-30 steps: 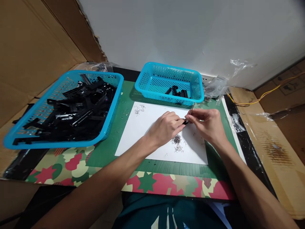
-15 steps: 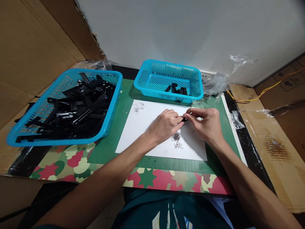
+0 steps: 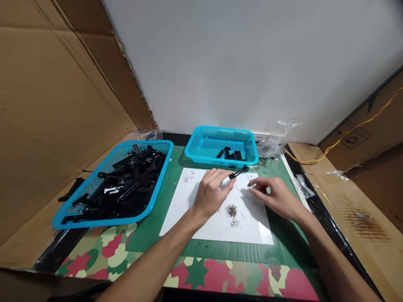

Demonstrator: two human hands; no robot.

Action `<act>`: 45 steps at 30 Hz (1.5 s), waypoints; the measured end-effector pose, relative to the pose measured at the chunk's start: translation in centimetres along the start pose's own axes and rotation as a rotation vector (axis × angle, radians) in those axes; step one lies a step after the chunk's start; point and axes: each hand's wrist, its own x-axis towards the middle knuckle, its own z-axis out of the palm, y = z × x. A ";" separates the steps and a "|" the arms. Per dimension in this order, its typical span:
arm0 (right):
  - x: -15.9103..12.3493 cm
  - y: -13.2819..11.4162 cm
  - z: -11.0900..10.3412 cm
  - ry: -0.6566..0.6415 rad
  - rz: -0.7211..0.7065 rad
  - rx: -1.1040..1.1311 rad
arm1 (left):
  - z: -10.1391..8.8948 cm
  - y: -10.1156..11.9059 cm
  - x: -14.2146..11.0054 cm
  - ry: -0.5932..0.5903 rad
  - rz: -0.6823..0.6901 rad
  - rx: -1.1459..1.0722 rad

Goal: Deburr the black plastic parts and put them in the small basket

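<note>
My left hand (image 3: 212, 191) is closed on a slim black plastic part (image 3: 238, 173), which points up and right over the white sheet (image 3: 189, 212). To its right, my right hand (image 3: 275, 197) hovers above the sheet's right side, apart from the part. Its thumb and index fingertips are close together; whatever they pinch, if anything, is too small to make out. Below and between the hands lies a pile of tiny wire-like metal pieces (image 3: 231, 211), with several strays around it. Another small scatter of such pieces (image 3: 189, 177) rests at the sheet's far left corner.
A large blue basket (image 3: 160, 180) full of black plastic parts stands at the left. Behind the sheet, a smaller blue basket (image 3: 220, 161) holds several black pieces. Clear plastic bags (image 3: 270, 147) lie at the back right. Cardboard (image 3: 343, 201) flanks the table, with a yellow cable (image 3: 333, 147).
My hands have separated: the right has drawn back from the black part, while the left still holds it. The thin brownish item at my right fingertips no longer shows clearly. The view has tilted up.
</note>
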 end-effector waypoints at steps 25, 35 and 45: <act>-1.4 4.7 -2.5 0.133 0.136 -0.393 | -9.0 -2.6 8.1 -0.220 -0.380 0.386; -2.1 2.2 -0.7 -0.213 0.002 -0.206 | -21.6 -7.8 1.8 -0.587 -0.689 0.639; -2.1 2.4 -1.7 -0.083 0.012 -0.188 | -21.0 -8.4 -0.4 -0.591 -0.595 0.570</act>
